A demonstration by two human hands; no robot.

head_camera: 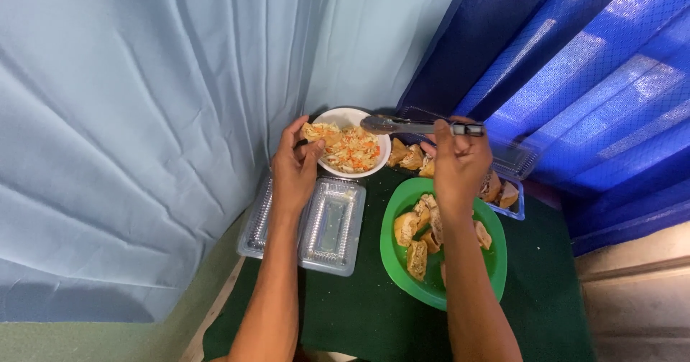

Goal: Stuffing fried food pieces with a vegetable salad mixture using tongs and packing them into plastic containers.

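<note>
While left hand point(293, 166) pinches stuffed piece point(314, 131) at bowl point(338, 117) rim, right hand point(458, 162) grips tongs point(402, 125) above.

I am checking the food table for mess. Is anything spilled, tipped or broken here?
Nothing stands out. The white bowl sits upright, steadied by the left hand; the right hand holds metal tongs. Fried pieces stay inside the green plate.

Two bare forearms, sleeveless within view; left hand point(293, 171) and right hand point(458, 162) ungloved, without rings or watch.
</note>
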